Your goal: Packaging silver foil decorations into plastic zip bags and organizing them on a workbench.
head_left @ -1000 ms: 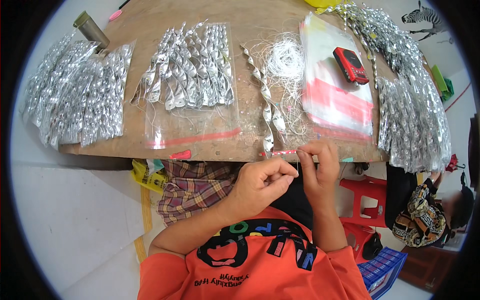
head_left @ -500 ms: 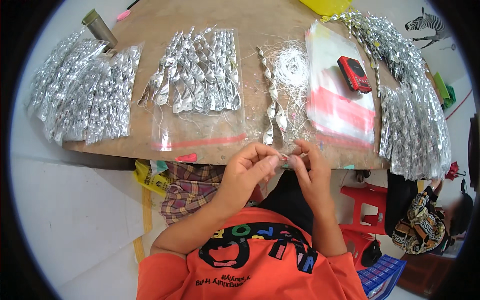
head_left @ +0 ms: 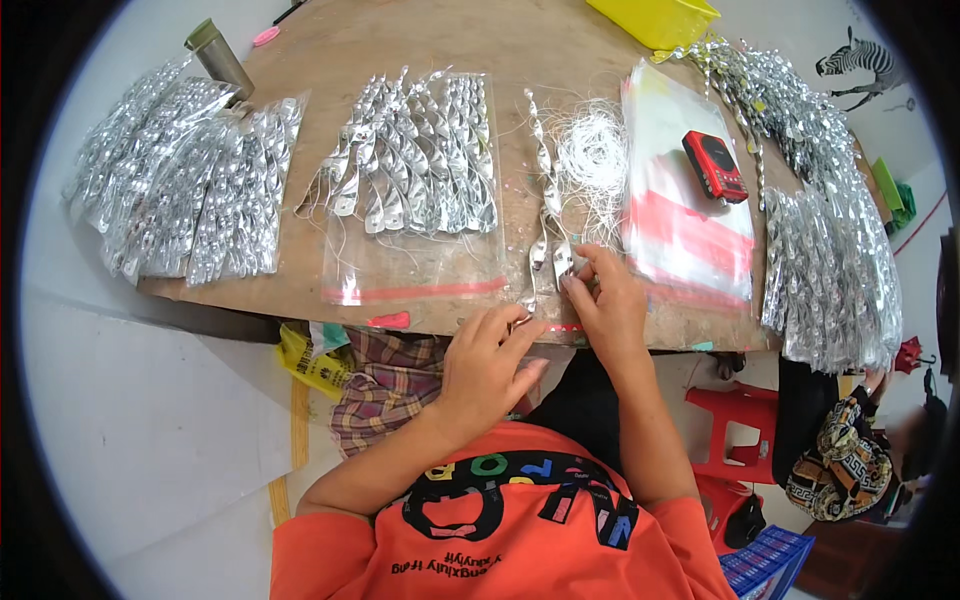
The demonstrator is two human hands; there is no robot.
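Two twisted silver foil strips lie lengthwise on the table in front of me. My right hand pinches the lower end of the right strip between thumb and fingers. My left hand is at the table edge, its fingertips by the lower end of the left strip and its thumb held apart. A loose tangle of white string lies just right of the strips. Left of them, a clear plastic bag with a red band lies under a row of several silver twisted strips.
Bagged silver strips and a metal cup are at the left. A red radio-like device rests on stacked clear bags. More strips cover the right side, below a yellow container. Another person is at the right.
My hands have come apart from a pinch near the table edge. The right has moved up to the right strip's end; the left has opened and dropped slightly. The view has shifted slightly.
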